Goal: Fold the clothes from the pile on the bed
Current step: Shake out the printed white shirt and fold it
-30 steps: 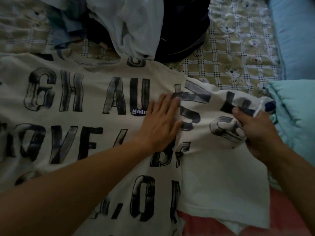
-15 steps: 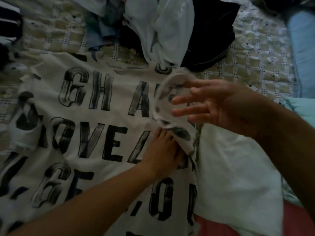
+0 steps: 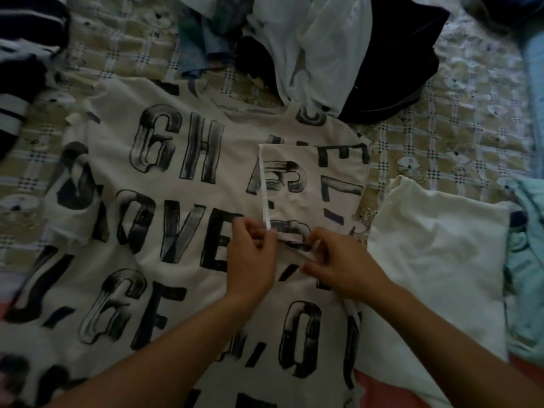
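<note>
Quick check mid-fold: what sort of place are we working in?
Most likely a bedroom, on a bed: a checked quilted bedspread lies under the white letter-printed T-shirt, with a heap of unfolded clothes above it.

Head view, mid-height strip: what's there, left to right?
Lettered T-shirt → left hand → right hand → folded white garment → light teal cloth.
</note>
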Tool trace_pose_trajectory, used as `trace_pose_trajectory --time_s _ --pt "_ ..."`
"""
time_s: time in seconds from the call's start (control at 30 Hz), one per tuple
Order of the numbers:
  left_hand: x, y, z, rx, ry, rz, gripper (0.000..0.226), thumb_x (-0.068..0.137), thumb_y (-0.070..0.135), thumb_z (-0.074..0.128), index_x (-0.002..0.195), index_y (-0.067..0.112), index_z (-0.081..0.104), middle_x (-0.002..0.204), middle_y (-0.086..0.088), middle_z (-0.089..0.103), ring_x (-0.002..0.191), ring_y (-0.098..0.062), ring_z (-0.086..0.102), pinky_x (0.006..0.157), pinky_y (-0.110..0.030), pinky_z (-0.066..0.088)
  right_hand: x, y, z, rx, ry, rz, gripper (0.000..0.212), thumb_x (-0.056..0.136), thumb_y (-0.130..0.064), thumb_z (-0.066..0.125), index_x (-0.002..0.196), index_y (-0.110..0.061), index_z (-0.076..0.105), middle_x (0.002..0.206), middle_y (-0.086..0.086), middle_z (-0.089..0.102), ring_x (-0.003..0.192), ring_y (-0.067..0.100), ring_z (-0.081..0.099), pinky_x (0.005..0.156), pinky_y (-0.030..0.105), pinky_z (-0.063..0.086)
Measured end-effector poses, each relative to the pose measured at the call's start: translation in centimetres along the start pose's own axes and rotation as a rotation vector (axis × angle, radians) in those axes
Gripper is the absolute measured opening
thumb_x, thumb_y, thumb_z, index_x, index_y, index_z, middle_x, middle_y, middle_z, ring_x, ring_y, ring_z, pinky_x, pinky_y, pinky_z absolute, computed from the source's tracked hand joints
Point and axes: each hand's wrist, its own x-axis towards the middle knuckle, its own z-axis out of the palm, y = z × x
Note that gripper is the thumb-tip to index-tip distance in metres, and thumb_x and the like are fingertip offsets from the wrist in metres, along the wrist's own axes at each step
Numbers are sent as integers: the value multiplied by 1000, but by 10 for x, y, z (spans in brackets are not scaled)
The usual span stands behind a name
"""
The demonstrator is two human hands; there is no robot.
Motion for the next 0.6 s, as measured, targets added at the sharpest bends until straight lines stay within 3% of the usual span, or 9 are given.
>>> trace_pose_trajectory --time_s 0.1,0.27,0.37,0.5,0.6 --pt "20 15 8 -107 72 -65 47 86 26 72 119 25 38 102 10 55 84 0 60 62 -9 49 -6 4 8 -122 17 -55 24 80 -38 66 96 -31 49 81 -10 55 76 13 54 67 35 51" --pt "34 19 12 47 -306 14 76 73 16 81 133 26 35 108 9 62 93 -6 65 71 -15 55 -2 8 9 -192 72 -43 32 75 -36 67 97 -31 44 88 -11 48 78 13 49 62 31 44" --pt "36 22 6 117 -383 109 65 85 10 70 138 27 35 109 11 60 102 -10 64 73 -13 54 3 13 12 -277 190 -49 38 71 -38 69 96 -30 42 94 -9 44 78 13 45 58 27 38" --pt "45 27 -5 38 -202 64 43 93 16 61 130 25 41 110 0 63 92 -15 65 71 -25 57 3 10 15 -196 294 -96 16 83 -24 60 87 -28 44 84 -8 50 67 13 50 55 31 47" --pt "46 15 -14 244 -166 36 33 91 26 61 120 22 44 109 -3 62 97 -23 63 81 -40 56 -2 6 13 -275 188 -119 13 81 -27 60 83 -28 47 83 -9 50 68 12 52 59 30 48"
